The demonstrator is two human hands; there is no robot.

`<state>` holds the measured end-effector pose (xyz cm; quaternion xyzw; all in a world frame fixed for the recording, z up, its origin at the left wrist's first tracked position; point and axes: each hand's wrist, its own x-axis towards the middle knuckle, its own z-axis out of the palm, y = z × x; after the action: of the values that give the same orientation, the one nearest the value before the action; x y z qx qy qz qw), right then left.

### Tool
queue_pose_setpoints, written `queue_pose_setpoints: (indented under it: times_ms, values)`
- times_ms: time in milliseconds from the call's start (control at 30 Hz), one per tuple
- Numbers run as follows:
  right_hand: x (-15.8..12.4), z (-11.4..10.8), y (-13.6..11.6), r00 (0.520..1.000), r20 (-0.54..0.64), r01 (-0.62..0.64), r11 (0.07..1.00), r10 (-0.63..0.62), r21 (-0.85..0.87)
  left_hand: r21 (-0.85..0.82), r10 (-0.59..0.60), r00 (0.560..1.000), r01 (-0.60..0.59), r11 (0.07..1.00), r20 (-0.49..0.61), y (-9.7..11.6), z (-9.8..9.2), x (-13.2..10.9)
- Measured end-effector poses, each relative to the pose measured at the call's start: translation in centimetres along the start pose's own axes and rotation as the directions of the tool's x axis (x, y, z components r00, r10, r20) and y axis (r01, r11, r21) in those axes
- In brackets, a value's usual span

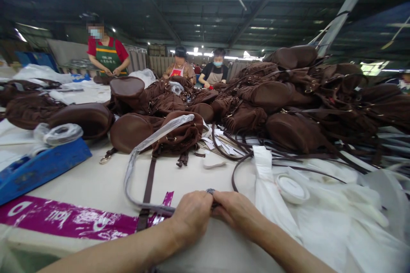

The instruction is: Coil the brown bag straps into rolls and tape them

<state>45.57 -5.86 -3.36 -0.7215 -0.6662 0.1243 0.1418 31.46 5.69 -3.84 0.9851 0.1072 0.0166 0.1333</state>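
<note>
A strap in a clear plastic sleeve (130, 170) loops from a brown fringed bag (182, 136) down across the table and runs into my left hand (194, 215), whose fingers are closed round it. My right hand (235, 211) meets the left at the table's near side, pinching at the same spot. Between the fingertips shows a small grey bit (210, 191), apparently the wrapped strap's end; most of it is hidden by the fingers. Left of my hands, a flat brown strap (150, 179) with a dark buckle lies over purple printed tape (70, 217).
Brown bags (288, 89) are heaped across the table's far side. A blue tape dispenser (45, 166) stands left. White plastic bags (336, 222) and a white roll (292, 187) lie right. Paper scraps (224, 140) lie mid-table. Several co-workers, one in a green apron (107, 57), are beyond.
</note>
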Motion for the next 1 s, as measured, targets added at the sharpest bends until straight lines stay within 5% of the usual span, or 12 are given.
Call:
queue_pose_setpoints:
  times_ms: [200,367,600,833,1000]
  values:
    - [0.1,-1.4,1.1,0.984,0.123,0.146,0.980,-0.129,-0.135,0.092,0.209,0.974,-0.217,0.972,0.089,-2.3,-2.3,0.6]
    - [0.2,-0.7,-0.3,0.995,0.047,-0.069,0.938,0.090,-0.339,0.067,-0.017,1.000,0.015,0.998,0.026,0.6,-0.5,0.5]
    - [-0.4,-1.6,0.7,0.978,0.138,0.181,0.963,-0.156,-0.200,0.117,0.198,0.977,-0.205,0.972,0.075,-1.1,-1.6,0.5]
    - [-0.6,-1.5,-0.6,0.990,0.121,-0.067,0.994,0.077,-0.085,0.023,0.021,0.999,-0.022,0.999,0.040,0.8,-0.2,0.4]
    - [-1.4,-1.2,1.0,0.985,0.112,0.136,0.989,-0.130,-0.052,0.139,0.273,0.960,-0.278,0.950,0.055,-1.1,-1.2,0.3]
